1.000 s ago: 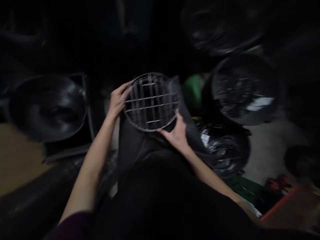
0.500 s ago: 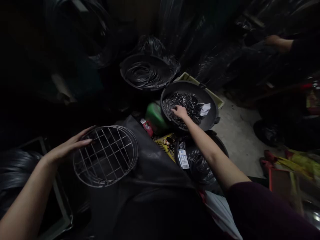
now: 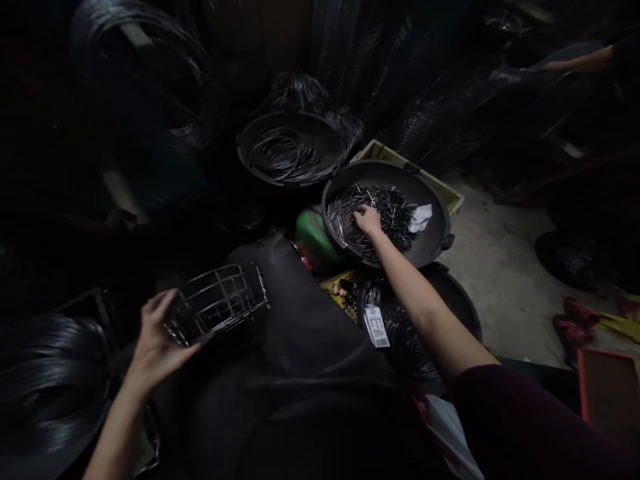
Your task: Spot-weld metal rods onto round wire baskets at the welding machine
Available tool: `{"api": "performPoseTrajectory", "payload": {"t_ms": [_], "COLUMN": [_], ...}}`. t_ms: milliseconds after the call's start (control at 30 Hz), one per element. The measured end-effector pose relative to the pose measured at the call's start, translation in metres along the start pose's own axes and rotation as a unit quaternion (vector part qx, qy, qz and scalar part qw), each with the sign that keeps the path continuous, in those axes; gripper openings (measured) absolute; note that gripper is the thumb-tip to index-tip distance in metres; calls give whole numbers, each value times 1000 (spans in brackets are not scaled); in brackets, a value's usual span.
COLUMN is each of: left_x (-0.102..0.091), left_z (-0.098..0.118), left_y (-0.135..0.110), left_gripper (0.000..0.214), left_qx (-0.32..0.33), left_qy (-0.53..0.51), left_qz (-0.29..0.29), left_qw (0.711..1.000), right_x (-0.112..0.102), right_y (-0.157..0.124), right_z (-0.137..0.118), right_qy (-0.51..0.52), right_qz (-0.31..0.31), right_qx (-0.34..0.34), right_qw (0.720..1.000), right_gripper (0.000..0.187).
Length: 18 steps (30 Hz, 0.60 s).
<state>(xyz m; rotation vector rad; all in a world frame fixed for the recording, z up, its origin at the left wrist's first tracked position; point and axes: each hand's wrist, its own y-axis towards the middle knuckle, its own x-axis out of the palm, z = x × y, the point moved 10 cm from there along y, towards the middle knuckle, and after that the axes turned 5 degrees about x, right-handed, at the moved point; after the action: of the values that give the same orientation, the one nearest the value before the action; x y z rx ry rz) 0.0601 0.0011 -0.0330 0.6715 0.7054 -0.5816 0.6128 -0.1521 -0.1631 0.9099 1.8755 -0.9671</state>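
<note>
My left hand (image 3: 163,340) grips the near-left side of a round wire basket (image 3: 225,300), thumb below and fingers on the rim. The basket is tilted on its side above my dark-covered lap (image 3: 320,333). My right hand (image 3: 367,220) reaches into a black basin (image 3: 435,200) that holds a heap of short dark metal wire pieces (image 3: 395,207). Its fingers are bent together over the heap; whether a piece is between them is too small to make out. A crumpled white paper (image 3: 421,218) lies on the basin's right side.
Behind stands another basin (image 3: 245,157) with coiled wire (image 3: 285,153). A green container (image 3: 316,237) sits below the basin, a yellow crate (image 3: 455,200) behind it. A labelled wire coil (image 3: 400,333) lies nearer. Black wire bundles (image 3: 50,373) are at left. A co-worker's arm (image 3: 580,63) shows upper right.
The wire basket has turned from showing its flat grid to lying tilted on its side, and my left hand has shifted its hold. My right hand stays in the basin, fingers more bent.
</note>
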Motion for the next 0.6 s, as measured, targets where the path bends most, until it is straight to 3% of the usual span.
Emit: {"api": "performPoseTrajectory", "payload": {"t_ms": [100,233,333,467,600], "left_x": [21,22,19,18,22], "left_z": [11,15,11,4,4], "left_y": [1,-2,-10,-23,-25], "left_gripper": [109,106,110,112,111], "left_qx": [39,38,11,-27,-28], "left_qy": [22,46,46,40,40], "left_qz": [-33,-57,-38,-6,-22], "left_qw": [998,997,998,999,999], "right_x": [-1,14,19,8,7], "right_y": [11,20,20,25,37], "right_z": [-15,-30,-26,-16,-25], "right_qy": [-12,-43,-61,-64,-64], "right_qz": [12,-30,-51,-13,16], "right_qx": [-23,-50,-48,-24,-20], "right_qw": [1000,997,996,998,998], "right_gripper": [48,40,34,42,38]}}
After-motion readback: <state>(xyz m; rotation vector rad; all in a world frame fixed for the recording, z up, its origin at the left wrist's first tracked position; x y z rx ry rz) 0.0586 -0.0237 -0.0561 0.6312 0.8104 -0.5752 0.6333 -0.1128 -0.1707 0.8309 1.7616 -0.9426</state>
